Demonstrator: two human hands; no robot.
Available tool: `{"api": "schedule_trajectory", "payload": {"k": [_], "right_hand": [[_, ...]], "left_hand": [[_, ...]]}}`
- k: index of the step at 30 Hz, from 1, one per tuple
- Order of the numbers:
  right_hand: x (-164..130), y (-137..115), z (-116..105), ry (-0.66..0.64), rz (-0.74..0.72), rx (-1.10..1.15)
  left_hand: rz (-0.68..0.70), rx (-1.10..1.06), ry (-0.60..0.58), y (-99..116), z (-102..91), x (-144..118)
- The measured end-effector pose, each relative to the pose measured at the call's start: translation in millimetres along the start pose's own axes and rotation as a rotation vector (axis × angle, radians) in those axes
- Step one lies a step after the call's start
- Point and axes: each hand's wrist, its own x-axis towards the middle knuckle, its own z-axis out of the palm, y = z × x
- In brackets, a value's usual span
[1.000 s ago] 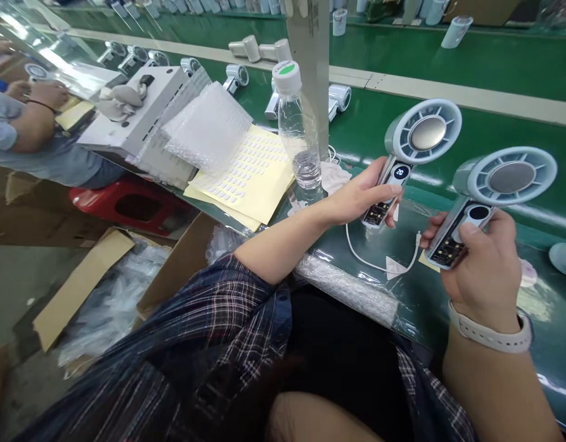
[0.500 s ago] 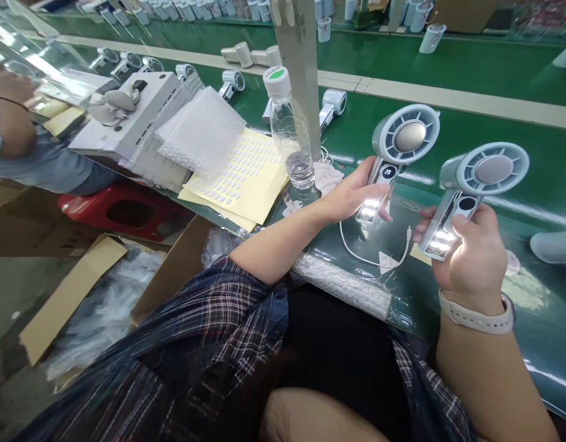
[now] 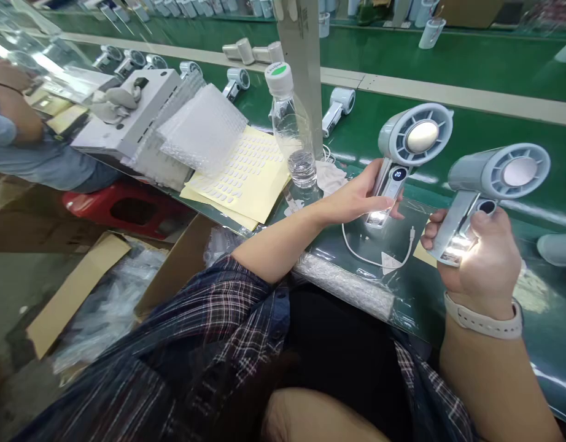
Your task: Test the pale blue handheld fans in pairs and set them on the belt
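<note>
My left hand (image 3: 363, 195) is closed round the handle of a light-blue handheld fan (image 3: 414, 138), whose small round display reads 20. A second handheld fan (image 3: 499, 172) of the same kind is gripped in my right hand (image 3: 490, 258), the thumb pressing at its dark display. Both fans are held upright and tilted above the green bench, their round grilles facing up toward me. Below them on the bench curves a white charging cable (image 3: 356, 256) with a small white tag (image 3: 390, 263). Parts of both handles are hidden by my fingers.
A water bottle (image 3: 294, 132) stands left of my left hand, near a metal post (image 3: 301, 55). Yellow sticker sheets (image 3: 259, 190), bubble wrap bags (image 3: 204, 129) and a white box (image 3: 131, 116) lie further left. Another fan (image 3: 339, 110) rests behind. A co-worker's arm (image 3: 16, 116) shows at far left.
Both fans have shifted slightly right in view. The right-hand fan has turned a little, showing more of its side, and its display looks dark in both frames.
</note>
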Motion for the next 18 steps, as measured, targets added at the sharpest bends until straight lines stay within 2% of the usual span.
{"api": "schedule_trajectory", "payload": {"k": [2,5,8,18], "right_hand": [[1,1,-1,-0.007,-0.011,-0.004],[3,1,-1,-0.024,0.069,0.032],[4,0,1,-0.034,0.142,0.069],[3,2,0,-0.046,0.150,0.061]], "left_hand": [[-0.006,0.076,0.038,0,-1.7,0],[-0.036,0.155,0.086,5,1.3,-4],[-0.062,0.113,0.068,13,8.3,-8],[-0.060,-0.009,-0.014,21,18.1,-10]]}}
